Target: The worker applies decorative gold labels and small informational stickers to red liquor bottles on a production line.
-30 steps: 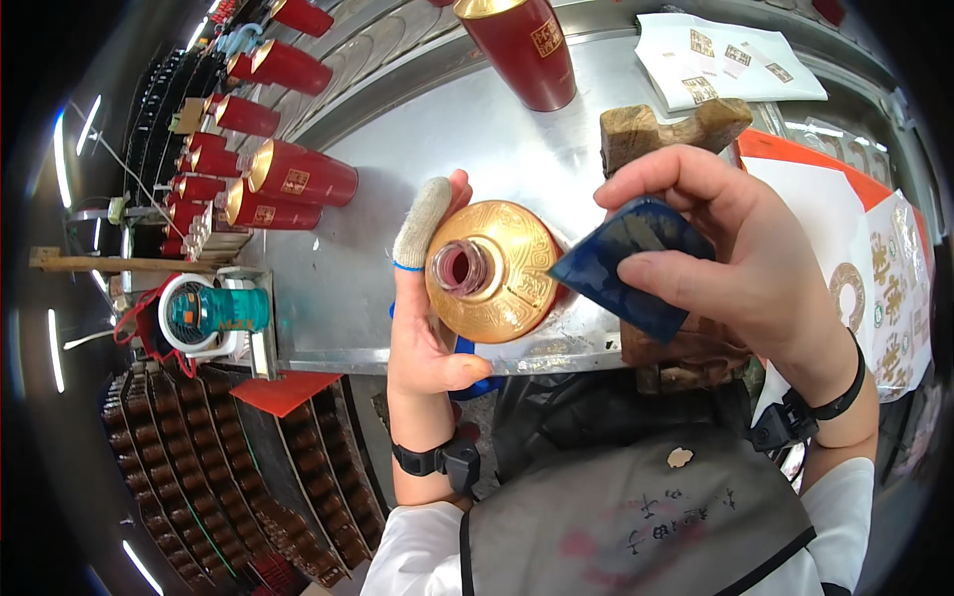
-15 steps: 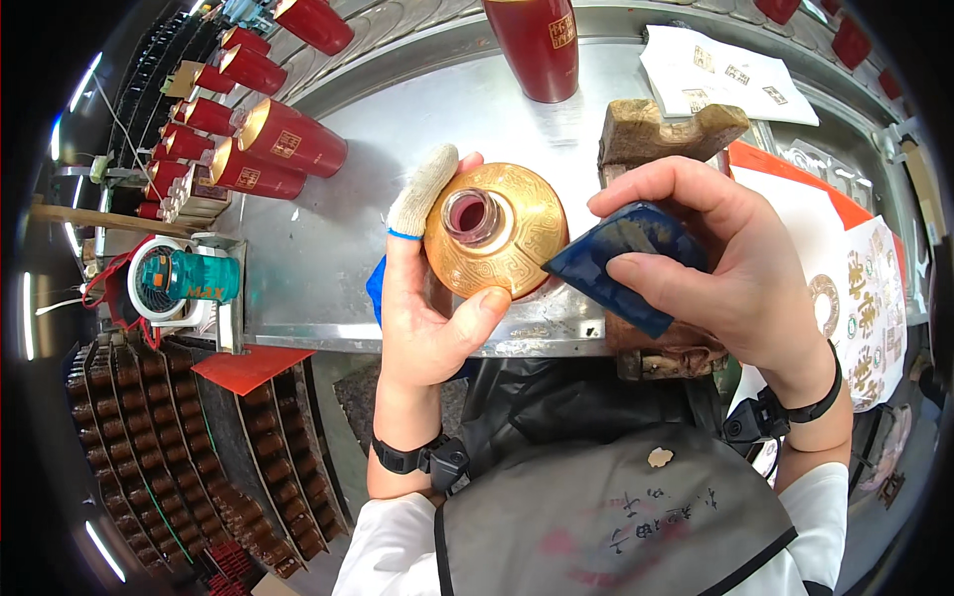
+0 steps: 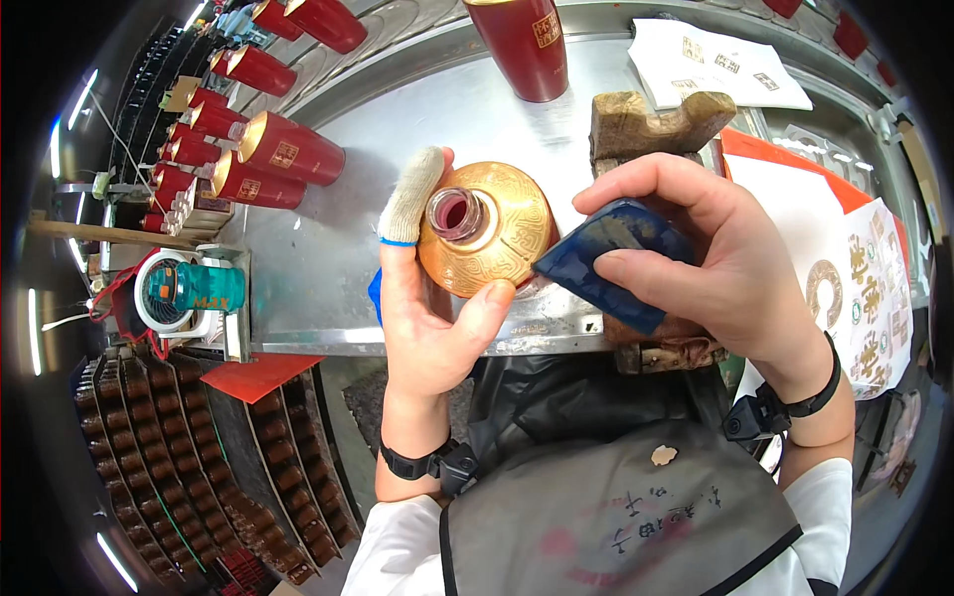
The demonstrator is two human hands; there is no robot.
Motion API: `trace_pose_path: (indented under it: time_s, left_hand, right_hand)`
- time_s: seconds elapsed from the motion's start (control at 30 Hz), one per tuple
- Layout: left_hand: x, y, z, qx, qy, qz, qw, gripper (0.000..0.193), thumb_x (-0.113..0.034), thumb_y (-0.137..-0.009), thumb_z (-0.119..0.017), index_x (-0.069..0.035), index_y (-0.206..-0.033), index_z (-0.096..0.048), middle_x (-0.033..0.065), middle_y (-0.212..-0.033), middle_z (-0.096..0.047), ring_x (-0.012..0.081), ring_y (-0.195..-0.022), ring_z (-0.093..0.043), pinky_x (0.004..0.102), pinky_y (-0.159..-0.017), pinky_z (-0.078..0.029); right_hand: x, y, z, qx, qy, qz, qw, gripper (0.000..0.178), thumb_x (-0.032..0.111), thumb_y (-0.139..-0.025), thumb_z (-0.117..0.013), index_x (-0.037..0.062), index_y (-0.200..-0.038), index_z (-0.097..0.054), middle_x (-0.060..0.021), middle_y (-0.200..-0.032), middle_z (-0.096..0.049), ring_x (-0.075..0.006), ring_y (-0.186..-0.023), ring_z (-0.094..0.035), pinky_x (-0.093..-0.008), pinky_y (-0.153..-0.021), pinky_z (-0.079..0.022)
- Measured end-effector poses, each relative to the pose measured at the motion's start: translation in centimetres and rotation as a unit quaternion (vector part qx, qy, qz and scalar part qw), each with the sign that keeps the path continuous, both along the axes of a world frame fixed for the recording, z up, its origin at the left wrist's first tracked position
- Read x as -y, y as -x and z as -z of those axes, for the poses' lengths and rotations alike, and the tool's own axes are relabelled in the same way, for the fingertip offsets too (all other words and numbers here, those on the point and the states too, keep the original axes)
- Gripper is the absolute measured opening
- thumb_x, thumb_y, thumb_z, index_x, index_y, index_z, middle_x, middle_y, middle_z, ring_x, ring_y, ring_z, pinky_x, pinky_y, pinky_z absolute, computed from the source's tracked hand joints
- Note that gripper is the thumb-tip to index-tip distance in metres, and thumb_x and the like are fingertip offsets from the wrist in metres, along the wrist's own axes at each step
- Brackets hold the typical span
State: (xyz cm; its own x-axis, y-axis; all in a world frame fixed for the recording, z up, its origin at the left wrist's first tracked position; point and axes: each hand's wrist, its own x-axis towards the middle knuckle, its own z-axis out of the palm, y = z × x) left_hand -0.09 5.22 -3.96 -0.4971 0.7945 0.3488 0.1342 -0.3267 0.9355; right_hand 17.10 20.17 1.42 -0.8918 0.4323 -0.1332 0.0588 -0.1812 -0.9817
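One gold-shouldered bottle [image 3: 512,238] is clasped in the grip of the left hand [image 3: 427,333] above the table's [image 3: 308,288] near edge, seemingly tilted to present its shoulder to one blue pad [image 3: 621,273], pinched by the right hand [image 3: 720,263]; contact cannot be told. One wooden cradle [image 3: 656,129] is set rightward, one red bottle [image 3: 527,55] toward the far edge.

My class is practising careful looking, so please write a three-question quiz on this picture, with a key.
1. Which hand holds the gold-topped bottle?
2. True or false: the blue sheet in the right hand has a corner pointing toward that bottle.
3. Fill in the blank: the bottle's mouth is ____ (open/capped).

Key:
1. The left hand.
2. True.
3. Open.
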Motion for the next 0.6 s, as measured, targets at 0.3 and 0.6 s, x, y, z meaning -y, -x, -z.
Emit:
trace_pose_path:
  time_s: [0.3, 0.6]
  left_hand:
    - [-0.2, 0.0, 0.0, 0.002, 0.020, 0.001, 1.000, 0.086, -0.002, -0.075, -0.072, 0.001, -0.149, -0.028, 0.0159, -0.152, -0.035, 0.0272, -0.136, -0.042, 0.0394, -0.111, -0.038]
    - [0.0, 0.2, -0.1, 0.037, -0.007, 0.039, 0.999, 0.090, -0.009, -0.077, -0.078, 0.000, -0.150, -0.026, 0.0158, -0.154, -0.031, 0.0282, -0.137, -0.041, 0.0415, -0.111, -0.039]
  right_hand:
    - [0.3, 0.1, 1.6, -0.102, -0.056, 0.003, 0.993, 0.032, -0.001, -0.083, -0.069, 0.0011, -0.114, -0.062, -0.0010, -0.105, -0.064, -0.0059, -0.094, -0.060, -0.0211, -0.084, -0.050]
    - [-0.3, 0.1, 0.8, -0.009, -0.020, -0.008, 1.000, 0.032, 0.001, -0.085, -0.068, 0.0004, -0.116, -0.060, -0.0016, -0.106, -0.063, -0.0056, -0.094, -0.060, -0.0212, -0.084, -0.050]
